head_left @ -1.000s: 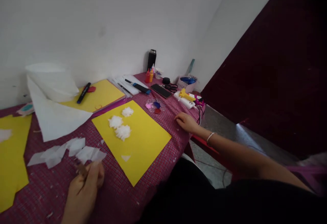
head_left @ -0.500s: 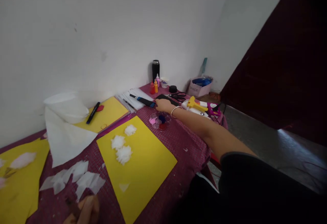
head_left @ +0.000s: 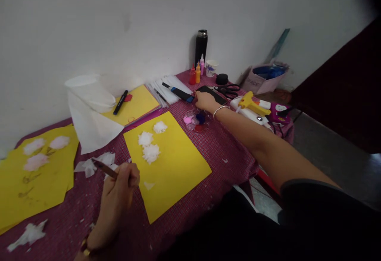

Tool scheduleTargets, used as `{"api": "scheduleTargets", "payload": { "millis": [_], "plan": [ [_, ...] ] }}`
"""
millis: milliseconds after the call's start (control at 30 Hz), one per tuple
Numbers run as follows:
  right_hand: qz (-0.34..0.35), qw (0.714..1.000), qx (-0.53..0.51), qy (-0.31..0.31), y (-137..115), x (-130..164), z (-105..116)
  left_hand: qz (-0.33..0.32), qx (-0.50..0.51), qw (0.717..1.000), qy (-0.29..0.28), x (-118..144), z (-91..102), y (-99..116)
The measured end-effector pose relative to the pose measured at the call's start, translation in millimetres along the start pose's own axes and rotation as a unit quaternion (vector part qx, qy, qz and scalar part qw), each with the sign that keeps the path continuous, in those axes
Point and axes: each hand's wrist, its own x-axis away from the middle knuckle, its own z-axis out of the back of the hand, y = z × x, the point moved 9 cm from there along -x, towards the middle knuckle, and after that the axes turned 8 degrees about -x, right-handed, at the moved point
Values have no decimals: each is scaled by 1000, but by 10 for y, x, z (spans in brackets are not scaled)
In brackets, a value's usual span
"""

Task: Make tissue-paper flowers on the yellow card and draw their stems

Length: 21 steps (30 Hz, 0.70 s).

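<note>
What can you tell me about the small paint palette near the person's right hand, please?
The paint palette is a small round tray of clear plastic that lies flat on the magenta checked tablecloth. Its wells hold pink, dark blue and red paint. It sits just off the far right corner of the yellow sheet, apart from it. The right hand rests just beyond it, with the wrist and its bangle above its far edge; contact cannot be told.
</note>
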Motion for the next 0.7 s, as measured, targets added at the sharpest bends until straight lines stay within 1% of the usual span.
{"api": "scheduleTargets", "payload": {
  "millis": [67, 133, 267, 367, 433, 467, 500, 533, 567, 633, 667, 700],
  "plan": [
    [-2, 1000, -12, 19, 11, 1, 22, 11, 86, 996, -29, -42, -134, -26],
    [1, 999, -23, 38, 17, -1, 51, 22, 132, 990, -33, -62, -212, -93],
    [21, 995, -48, 84, 5, -22, 184, 53, 107, 992, -25, -60, -274, -297],
    [32, 988, -62, 135, -32, -30, 407, 97, 137, 985, -35, -55, -314, -462],
    [45, 975, -109, 187, -98, 47, 618, 107, 153, 982, -34, -63, -322, -529],
    [57, 961, -163, 215, -140, 133, 724, 107, 154, 982, -31, -68, -323, -551],
    [76, 941, -239, 229, -191, 247, 801, 106, 155, 982, -28, -71, -324, -571],
    [89, 919, -319, 214, -249, 373, 817, 105, 156, 982, -27, -70, -331, -586],
    [99, 895, -395, 179, -319, 518, 786, 105, 155, 982, -27, -67, -342, -599],
    [147, 838, -523, 45, -569, 881, 622, 101, 145, 984, -30, -58, -365, -606],
    [163, 812, -560, -16, -675, 1090, 534, 97, 133, 986, -31, -56, -370, -601],
    [176, 789, -585, -58, -748, 1293, 470, 91, 124, 988, -31, -57, -372, -590]
  ]
}}
